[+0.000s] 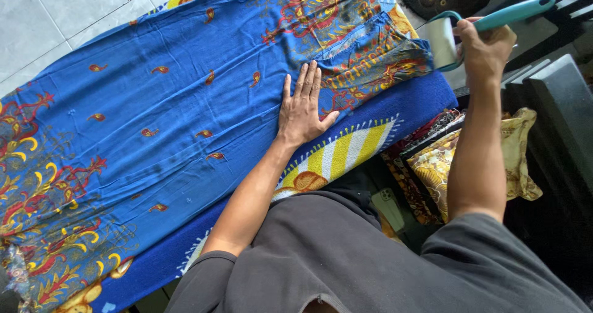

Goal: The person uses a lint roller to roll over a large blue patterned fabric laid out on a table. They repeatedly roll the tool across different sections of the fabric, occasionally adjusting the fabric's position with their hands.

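Note:
A blue patterned garment (173,97) with red and yellow paisley motifs lies spread across a padded board covered in blue, yellow and white cloth (346,149). My left hand (302,106) rests flat on the garment, fingers spread, near its right end. My right hand (485,47) is raised off the right end of the board and grips the teal handle of a clothes iron (445,41), whose pale body hangs just beside the garment's edge.
A stack of folded patterned fabrics (432,158) in yellow and dark red sits to the right, below the board. A phone (388,205) lies near my lap. Pale floor tiles (68,10) show at the upper left. Dark furniture (556,109) stands on the right.

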